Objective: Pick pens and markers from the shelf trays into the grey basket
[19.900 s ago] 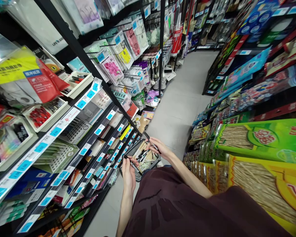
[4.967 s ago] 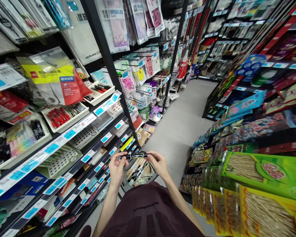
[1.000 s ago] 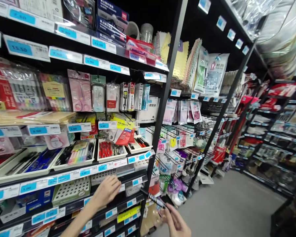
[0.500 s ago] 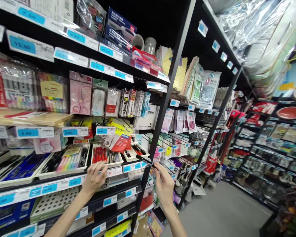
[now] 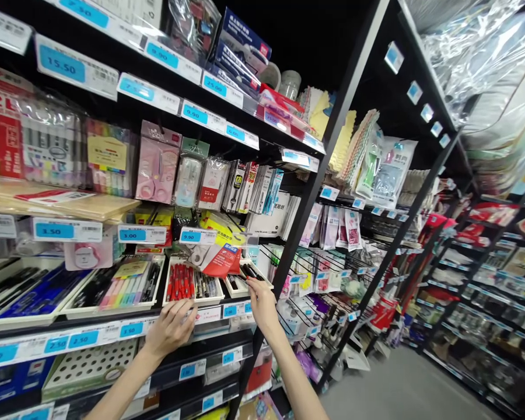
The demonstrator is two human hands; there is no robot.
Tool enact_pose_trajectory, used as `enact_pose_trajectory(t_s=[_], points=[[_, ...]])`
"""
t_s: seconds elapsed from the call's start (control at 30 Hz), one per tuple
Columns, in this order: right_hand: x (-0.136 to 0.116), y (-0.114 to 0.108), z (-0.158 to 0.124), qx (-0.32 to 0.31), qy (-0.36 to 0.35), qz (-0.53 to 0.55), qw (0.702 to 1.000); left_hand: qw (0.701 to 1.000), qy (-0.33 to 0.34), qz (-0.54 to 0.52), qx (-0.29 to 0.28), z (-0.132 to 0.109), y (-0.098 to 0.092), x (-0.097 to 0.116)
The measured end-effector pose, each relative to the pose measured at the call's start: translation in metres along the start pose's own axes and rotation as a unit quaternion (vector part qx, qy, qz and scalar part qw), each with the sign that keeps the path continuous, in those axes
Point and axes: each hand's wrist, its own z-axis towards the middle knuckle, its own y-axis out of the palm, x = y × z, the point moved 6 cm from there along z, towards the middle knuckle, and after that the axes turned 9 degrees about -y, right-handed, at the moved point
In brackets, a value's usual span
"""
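My left hand point(image 5: 171, 328) rests with loosely bent, slightly spread fingers at the front edge of the white tray of red pens point(image 5: 181, 281), over the price strip, holding nothing. At the right end of the shelf, my right hand point(image 5: 262, 302) is at a small white tray point(image 5: 268, 284). Its fingers are pinched on a black marker point(image 5: 244, 279), mostly hidden behind them. Other black markers point(image 5: 252, 270) lie in that tray. Grey and black pens point(image 5: 206, 286) fill the compartment beside the red ones.
To the left are trays of blue pens point(image 5: 48, 294) and pastel highlighters point(image 5: 125, 286). A red and yellow packet point(image 5: 221, 256) hangs low over the pen trays. A black shelf post point(image 5: 308, 204) stands right of my right hand. Grey floor point(image 5: 376, 385) shows at lower right.
My right hand has moved left, from beside the post to the small tray, bringing the black marker with it. My left hand has slipped slightly lower on the shelf edge. The view has shifted.
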Motion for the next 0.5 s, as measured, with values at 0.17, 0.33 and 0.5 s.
enact_pose_trajectory(t_s=[0.17,0.33,0.5], points=[[0.002,0.012,0.014,-0.074,0.037,-0.023,0.996,1.0,0.001,0.001,-0.004,0.001,0.0,0.001],[0.006,0.022,0.026,-0.171,0.083,0.001,0.982,1.0,0.011,0.005,-0.003,0.001,-0.001,0.002],[0.005,0.024,0.03,-0.191,0.083,-0.013,0.978,1.0,0.016,0.014,0.001,0.001,0.001,0.002]])
